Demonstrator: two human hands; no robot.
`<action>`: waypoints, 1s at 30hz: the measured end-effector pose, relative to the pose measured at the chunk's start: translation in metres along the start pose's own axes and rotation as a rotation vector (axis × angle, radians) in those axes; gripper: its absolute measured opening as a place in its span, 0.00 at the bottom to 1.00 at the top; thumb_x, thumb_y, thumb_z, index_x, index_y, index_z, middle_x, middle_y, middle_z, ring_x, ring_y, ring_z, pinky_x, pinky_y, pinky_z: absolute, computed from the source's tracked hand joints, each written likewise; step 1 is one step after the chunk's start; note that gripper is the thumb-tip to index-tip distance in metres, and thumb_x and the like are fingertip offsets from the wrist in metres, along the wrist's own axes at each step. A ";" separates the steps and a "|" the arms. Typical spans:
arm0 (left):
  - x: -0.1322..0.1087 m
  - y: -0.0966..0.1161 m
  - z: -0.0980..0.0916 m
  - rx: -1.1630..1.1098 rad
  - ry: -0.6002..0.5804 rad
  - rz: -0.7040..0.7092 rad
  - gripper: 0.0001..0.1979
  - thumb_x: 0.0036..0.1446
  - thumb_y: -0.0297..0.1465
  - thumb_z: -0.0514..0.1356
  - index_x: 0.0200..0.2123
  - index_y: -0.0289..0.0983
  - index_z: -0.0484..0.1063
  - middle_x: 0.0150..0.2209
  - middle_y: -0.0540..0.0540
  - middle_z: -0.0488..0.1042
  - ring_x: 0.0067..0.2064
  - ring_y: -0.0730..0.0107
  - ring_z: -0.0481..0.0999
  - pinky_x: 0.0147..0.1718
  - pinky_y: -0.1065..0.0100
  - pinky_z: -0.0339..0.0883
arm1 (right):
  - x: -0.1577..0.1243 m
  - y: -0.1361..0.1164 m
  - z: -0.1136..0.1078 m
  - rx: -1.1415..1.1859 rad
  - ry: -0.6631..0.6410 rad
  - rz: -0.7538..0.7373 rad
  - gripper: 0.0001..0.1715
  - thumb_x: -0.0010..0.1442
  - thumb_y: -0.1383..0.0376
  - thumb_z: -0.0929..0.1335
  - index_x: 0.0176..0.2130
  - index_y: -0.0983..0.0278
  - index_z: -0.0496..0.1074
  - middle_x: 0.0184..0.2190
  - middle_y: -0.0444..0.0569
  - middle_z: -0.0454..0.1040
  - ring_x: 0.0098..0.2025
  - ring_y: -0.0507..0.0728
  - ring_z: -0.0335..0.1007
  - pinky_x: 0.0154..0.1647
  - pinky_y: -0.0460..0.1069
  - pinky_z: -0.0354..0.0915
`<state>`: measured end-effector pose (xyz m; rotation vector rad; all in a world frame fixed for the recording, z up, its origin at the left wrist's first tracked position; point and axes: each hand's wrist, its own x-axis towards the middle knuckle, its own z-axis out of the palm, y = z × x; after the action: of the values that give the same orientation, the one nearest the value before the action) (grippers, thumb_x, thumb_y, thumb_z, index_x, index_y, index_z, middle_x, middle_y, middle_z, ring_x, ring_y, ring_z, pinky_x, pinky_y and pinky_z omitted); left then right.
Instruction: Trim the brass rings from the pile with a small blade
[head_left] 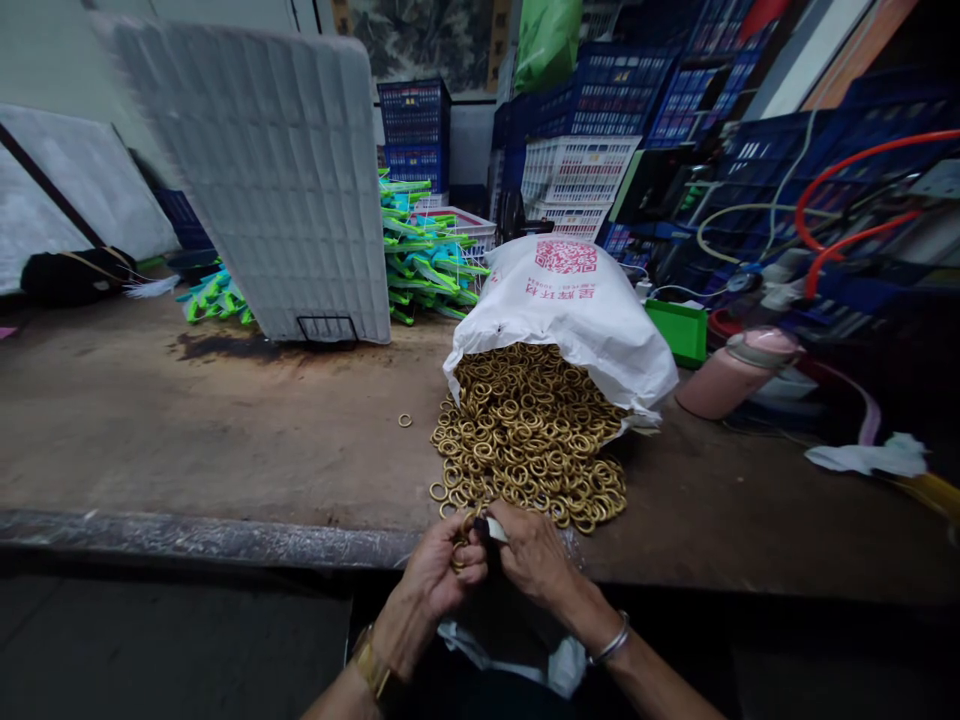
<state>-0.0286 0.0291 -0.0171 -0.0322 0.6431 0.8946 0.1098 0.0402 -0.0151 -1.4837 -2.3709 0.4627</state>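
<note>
A heap of brass rings (529,440) spills from a white sack (570,300) lying on its side on the brown workbench (187,420). Both hands meet at the bench's near edge, just below the heap. My left hand (442,570) is closed around a few brass rings. My right hand (536,555) is pinched on a small white and black piece held against those rings. One loose ring (405,420) lies apart, left of the heap. A plastic bag (517,655) hangs under my hands.
A grey gridded panel (277,170) leans upright at the back left, with green and blue plastic parts (424,260) stacked beside it. Blue and white crates (592,120) fill the back. A pink bottle (735,370), green box (679,330) and hoses (847,200) crowd the right.
</note>
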 end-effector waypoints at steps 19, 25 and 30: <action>-0.043 -0.012 -0.032 0.116 -0.123 0.089 0.10 0.49 0.27 0.56 0.38 0.37 0.64 0.18 0.55 0.63 0.13 0.84 0.55 0.11 0.79 0.41 | 0.008 0.003 0.012 -0.109 0.072 0.114 0.08 0.56 0.68 0.60 0.37 0.61 0.65 0.31 0.46 0.72 0.31 0.53 0.67 0.28 0.46 0.49; -0.038 -0.008 -0.034 0.090 -0.142 0.078 0.08 0.51 0.30 0.55 0.36 0.34 0.67 0.28 0.45 0.70 0.25 0.72 0.70 0.15 0.77 0.53 | 0.008 -0.003 0.013 -0.202 0.037 0.164 0.08 0.57 0.66 0.61 0.39 0.60 0.65 0.35 0.47 0.71 0.34 0.54 0.67 0.29 0.47 0.50; -0.036 -0.007 -0.031 0.047 -0.036 0.134 0.10 0.49 0.35 0.59 0.26 0.33 0.65 0.24 0.48 0.68 0.24 0.73 0.69 0.15 0.77 0.53 | 0.011 -0.005 0.010 -0.207 0.018 0.174 0.06 0.57 0.64 0.62 0.37 0.61 0.64 0.35 0.47 0.70 0.35 0.55 0.67 0.30 0.47 0.50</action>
<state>-0.0553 -0.0100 -0.0245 0.0697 0.6382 1.0066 0.0976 0.0467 -0.0209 -1.7866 -2.3451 0.2461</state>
